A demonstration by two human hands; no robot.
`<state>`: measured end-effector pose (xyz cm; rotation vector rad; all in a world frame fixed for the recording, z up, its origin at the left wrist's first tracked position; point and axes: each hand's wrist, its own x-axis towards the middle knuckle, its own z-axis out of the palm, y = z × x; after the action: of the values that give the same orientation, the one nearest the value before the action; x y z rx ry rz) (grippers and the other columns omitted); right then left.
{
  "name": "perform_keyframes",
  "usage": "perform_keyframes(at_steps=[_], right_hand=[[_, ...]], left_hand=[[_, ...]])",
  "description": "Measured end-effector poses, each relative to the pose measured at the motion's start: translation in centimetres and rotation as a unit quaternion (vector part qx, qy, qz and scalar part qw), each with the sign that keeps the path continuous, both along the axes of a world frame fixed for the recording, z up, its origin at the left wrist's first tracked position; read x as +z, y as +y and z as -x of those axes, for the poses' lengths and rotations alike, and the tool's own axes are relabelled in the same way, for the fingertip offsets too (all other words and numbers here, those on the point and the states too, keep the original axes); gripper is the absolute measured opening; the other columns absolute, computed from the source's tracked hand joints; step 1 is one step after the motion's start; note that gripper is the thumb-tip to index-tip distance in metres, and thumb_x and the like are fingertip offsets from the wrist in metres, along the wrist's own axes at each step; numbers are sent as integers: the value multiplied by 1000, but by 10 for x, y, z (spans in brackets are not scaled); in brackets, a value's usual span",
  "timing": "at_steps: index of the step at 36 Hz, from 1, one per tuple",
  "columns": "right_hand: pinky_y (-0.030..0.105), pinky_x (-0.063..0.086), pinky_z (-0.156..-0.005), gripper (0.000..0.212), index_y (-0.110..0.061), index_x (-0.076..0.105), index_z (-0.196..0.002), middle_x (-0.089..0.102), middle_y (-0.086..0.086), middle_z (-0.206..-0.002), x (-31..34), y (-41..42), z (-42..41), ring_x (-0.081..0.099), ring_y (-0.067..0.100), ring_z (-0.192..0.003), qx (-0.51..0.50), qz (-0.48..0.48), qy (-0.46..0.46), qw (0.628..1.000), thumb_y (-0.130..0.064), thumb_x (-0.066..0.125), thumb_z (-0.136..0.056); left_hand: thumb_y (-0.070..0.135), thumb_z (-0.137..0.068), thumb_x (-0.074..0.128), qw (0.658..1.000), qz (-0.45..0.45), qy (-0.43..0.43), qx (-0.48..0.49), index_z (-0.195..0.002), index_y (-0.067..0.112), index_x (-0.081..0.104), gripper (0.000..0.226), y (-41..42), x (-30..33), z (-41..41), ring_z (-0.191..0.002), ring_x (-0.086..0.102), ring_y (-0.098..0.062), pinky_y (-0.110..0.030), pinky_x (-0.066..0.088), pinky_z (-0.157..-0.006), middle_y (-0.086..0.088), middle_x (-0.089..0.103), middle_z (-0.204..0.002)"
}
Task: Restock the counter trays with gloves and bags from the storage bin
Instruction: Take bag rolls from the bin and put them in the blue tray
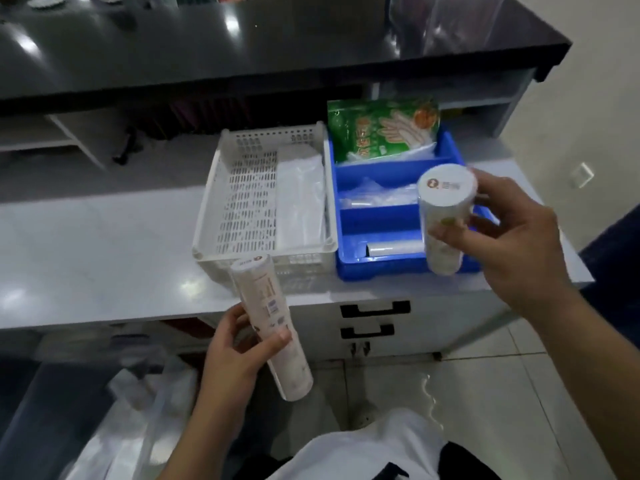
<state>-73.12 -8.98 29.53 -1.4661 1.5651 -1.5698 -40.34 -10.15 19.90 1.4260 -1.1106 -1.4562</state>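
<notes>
Holding one white roll each, both hands work in front of the counter trays:

- Left hand [232, 351]: fingers and thumb curled round the lower half of a long white roll [271, 327], which tilts with its capped end up, over the front edge of the grey counter [104, 258]
- Right hand [512, 237]: thumb and fingers pinch a second white roll [444, 216], cap facing the camera, held over the front right corner of the blue tray [398, 268]
- Blue tray: three compartments. Rear one holds a green glove packet [381, 129] standing upright; middle one holds clear plastic bags [374, 195]; front one holds a small pale roll [391, 249] lying on its side
- White slotted basket [242, 202]: touching the blue tray's left side, with a flat stack of clear bags [301, 199] along its right wall
- Drawers [374, 320]: two black handles under the counter, below the blue tray
- Black upper counter [242, 46]: behind and above the trays
- Loose clear plastic [138, 410]: at lower left, near the floor; contents too blurred to tell
</notes>
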Motion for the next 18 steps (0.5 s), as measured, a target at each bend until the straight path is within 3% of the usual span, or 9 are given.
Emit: perform_keyframes(at_steps=[3,5,10,14,18], right_hand=[[18,49,-88,59,-31,57,-131,57,-11,-117,-4,-36,22,54,6,-114,39,-3,139,990,-35,78,-76],[27,47,-88,64,-30,52,-137,56,-3,-121,-20,-63,27,52,13,-112,81,-47,246,965,-30,78,-79],[41,41,-95,60,-31,41,-146,53,1,-137,-80,-110,23,46,28,-119,156,-209,464,846,-34,64,-91],[48,42,-97,52,-34,41,-145,55,4,-135,-98,-132,24,49,31,-121,123,-292,471,823,-31,55,-95],[44,48,-88,33,-32,65,-120,66,7,-120,-102,-144,22,58,33,-107,90,-348,465,809,-19,49,-93]], left_hand=[[36,-52,89,1000,18,-15,-10,-117,38,62,70,-12,8,24,-105,69,-16,-41,59,-83,6,70,-115],[32,-57,88,999,23,-20,-22,-118,37,62,67,-20,14,36,-102,70,-15,-44,59,-82,9,70,-113],[32,-56,88,998,40,-43,-38,-115,37,63,65,-43,29,53,-99,70,-8,-42,57,-88,13,70,-111],[42,-51,87,997,43,-41,-50,-119,38,61,73,-61,37,56,-103,68,-8,-38,56,-86,12,69,-115],[41,-58,87,995,49,-40,-75,-121,41,59,69,-76,42,58,-102,69,-6,-33,56,-80,14,68,-115]])
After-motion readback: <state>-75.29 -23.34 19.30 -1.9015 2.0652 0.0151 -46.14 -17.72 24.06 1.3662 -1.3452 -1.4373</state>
